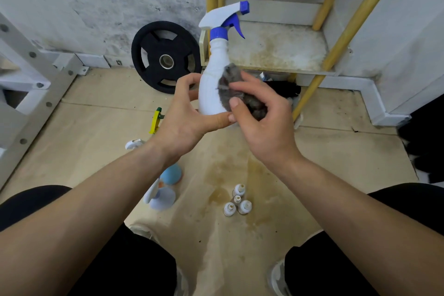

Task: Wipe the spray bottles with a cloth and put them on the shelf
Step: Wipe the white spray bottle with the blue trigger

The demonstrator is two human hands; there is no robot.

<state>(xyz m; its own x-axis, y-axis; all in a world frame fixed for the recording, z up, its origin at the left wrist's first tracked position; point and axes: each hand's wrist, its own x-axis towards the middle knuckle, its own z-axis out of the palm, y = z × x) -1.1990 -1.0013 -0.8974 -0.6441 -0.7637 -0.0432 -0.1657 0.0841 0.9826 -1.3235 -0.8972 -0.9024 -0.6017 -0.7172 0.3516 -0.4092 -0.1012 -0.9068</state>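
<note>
Head view: left hand (185,118) grip wrapped round the lower body of the spray bottle (212,74), held upright in the air in front of the stained shelf (276,48). Right hand (262,122) grip bunched on the grey cloth (230,75), cloth pressed on the bottle's side. Small white bottles (237,202) stand on the floor (336,163); weight plate (165,55) leans on the wall.

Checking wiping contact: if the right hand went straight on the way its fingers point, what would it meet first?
The white plastic spray bottle with a blue trigger: the right hand presses a grey fuzzy cloth against its side, with only the cloth between, it seems.
</note>
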